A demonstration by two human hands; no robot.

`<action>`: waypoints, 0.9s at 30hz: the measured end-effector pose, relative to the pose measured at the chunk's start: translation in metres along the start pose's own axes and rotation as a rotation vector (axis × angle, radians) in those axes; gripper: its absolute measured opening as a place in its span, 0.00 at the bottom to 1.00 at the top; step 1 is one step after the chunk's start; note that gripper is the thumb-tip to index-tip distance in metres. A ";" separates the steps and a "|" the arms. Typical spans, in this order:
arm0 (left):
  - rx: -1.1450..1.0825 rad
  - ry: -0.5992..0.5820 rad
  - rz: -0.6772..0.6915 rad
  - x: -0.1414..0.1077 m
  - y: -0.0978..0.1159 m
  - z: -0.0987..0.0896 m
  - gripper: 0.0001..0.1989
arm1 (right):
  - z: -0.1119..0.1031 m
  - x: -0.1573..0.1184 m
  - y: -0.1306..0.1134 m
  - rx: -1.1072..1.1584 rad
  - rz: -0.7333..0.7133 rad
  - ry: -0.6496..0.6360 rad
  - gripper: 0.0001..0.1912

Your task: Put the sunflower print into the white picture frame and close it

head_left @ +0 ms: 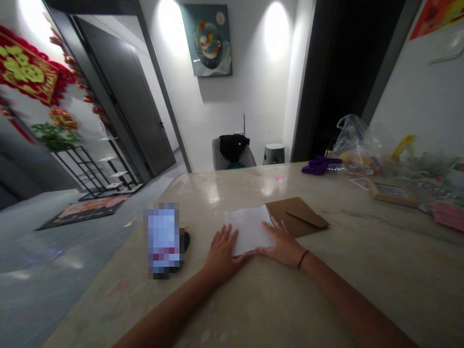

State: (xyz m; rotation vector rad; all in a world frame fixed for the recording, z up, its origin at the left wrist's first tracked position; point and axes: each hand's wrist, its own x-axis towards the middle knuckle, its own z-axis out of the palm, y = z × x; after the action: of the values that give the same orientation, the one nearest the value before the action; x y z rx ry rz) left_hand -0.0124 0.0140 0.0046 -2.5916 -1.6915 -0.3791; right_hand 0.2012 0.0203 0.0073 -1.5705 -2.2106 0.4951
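A folded sheet of white paper [249, 229] lies flat on the pale marble table [232, 299]. My left hand [221, 253] rests palm down against the paper's left edge. My right hand [283, 244] lies with its fingers over the paper's lower right part, and a thin dark red cord circles that wrist. Neither hand grips anything. A brown kraft envelope [297, 216] with its flap folded lies partly under the paper's right side. The paper hides the envelope's left end.
Left of my hands, a pixelated object [163, 239] sits on the table by a dark round item [184, 240]. At the right lie a purple cloth [319, 165], a plastic bag [357, 142] and a picture frame [393, 193]. The table's left edge drops to a grey floor.
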 end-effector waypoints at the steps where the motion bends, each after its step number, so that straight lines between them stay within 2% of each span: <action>1: 0.002 0.006 -0.001 0.000 0.000 0.001 0.41 | 0.000 0.000 -0.001 -0.002 -0.005 -0.001 0.47; 7: -0.002 0.036 0.006 0.001 -0.002 0.005 0.40 | 0.003 -0.001 -0.002 0.023 -0.029 0.020 0.46; 12: -0.026 0.036 0.017 0.000 -0.002 0.005 0.41 | 0.012 0.004 0.001 0.216 0.018 0.180 0.39; 15: -0.033 0.034 0.013 0.000 -0.001 0.004 0.41 | 0.011 0.010 0.003 0.457 0.028 0.330 0.30; 18: -0.040 0.041 0.012 0.001 -0.002 0.005 0.41 | 0.005 0.016 0.005 0.822 0.062 0.427 0.23; 20: -0.047 0.056 0.016 0.001 -0.003 0.006 0.40 | 0.000 0.018 0.005 1.093 0.137 0.455 0.22; 22: -0.049 0.075 0.020 0.001 -0.004 0.008 0.40 | -0.003 0.020 0.005 1.273 0.246 0.466 0.22; 24: -0.046 0.084 0.024 0.001 -0.005 0.010 0.39 | -0.004 0.020 0.006 1.281 0.328 0.494 0.23; 27: -0.039 0.071 0.024 0.000 -0.005 0.010 0.40 | -0.006 0.020 0.006 1.125 0.345 0.504 0.19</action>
State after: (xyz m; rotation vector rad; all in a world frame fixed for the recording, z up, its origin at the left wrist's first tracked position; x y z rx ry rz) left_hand -0.0149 0.0178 -0.0052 -2.5896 -1.6452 -0.5014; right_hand 0.2031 0.0416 0.0111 -1.1949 -0.9351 1.0502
